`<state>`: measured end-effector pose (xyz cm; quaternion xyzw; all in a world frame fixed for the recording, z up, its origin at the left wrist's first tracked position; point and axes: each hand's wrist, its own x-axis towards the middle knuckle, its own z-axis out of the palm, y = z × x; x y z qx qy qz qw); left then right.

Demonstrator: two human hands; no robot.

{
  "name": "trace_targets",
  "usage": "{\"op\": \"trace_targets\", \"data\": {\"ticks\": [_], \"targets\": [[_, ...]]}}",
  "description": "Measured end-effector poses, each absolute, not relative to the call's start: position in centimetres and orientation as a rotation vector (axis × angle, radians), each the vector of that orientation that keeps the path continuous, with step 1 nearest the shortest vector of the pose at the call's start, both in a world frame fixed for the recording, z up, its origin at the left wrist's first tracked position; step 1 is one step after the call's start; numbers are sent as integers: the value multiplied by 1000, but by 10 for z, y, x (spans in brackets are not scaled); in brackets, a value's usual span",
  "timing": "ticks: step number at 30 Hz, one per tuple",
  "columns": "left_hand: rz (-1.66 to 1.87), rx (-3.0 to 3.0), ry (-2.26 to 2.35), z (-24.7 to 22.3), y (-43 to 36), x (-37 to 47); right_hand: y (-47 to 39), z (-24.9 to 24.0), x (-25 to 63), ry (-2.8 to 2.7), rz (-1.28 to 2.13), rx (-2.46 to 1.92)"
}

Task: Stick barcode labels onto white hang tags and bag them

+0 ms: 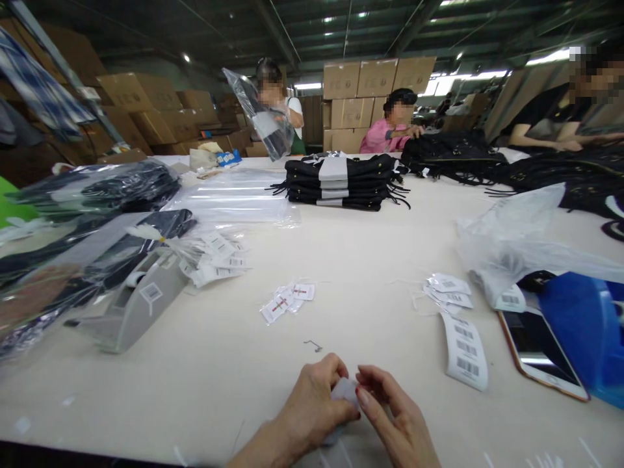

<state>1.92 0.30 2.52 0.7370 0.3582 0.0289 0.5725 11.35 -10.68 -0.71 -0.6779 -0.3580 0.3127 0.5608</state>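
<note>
At the table's near edge my left hand is closed around a small pale piece, thin and whitish; its exact kind is hard to make out. My right hand meets it from the other side, fingers bent, with the thumb and fingertips at its right edge. Just beyond the hands lies a small dark bent wire-like bit. Farther out are a few white tags with a red print in clear wrapping.
Barcode tags, a label strip, a phone and a blue holder lie right. Left are a grey tape dispenser, more tags and bagged dark goods. Folded black items stand ahead; several people work behind.
</note>
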Motion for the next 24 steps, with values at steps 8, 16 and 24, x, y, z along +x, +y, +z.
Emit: {"op": "trace_targets", "data": {"ticks": [8, 16, 24], "targets": [[-13, 1429, 747, 27, 7, 16, -99, 6, 122, -420, 915, -1453], [-140, 1290, 728, -3, 5, 16, -103, -7, 127, -317, 962, -1298], [130, 1319, 657, -20, 20, 18, -96, 14, 189, -377, 618, -1508]]}}
